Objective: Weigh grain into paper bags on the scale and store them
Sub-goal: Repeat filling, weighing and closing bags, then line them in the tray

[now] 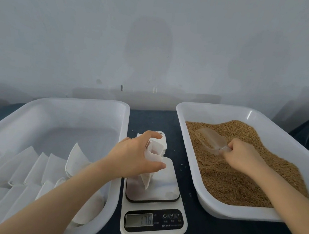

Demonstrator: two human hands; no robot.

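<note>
Left grip [137,152] pinched round the mouth of a paper bag [147,179], thumb under, fingers over. The bag's lower end is down on the scale [165,179] platform, and the readout looks like 17.6.

Right grip [243,154] clamped on the handle of a clear scoop [210,139]. Its bowl lies in the grain [237,183], long axis pointing away and leftward.

The bag mouth sits left of the scoop, beyond the grain tray [216,107] wall. Likely next: the loaded scoop swings left over that wall.

Finished bags [33,168] lie in the left tray [76,100].
</note>
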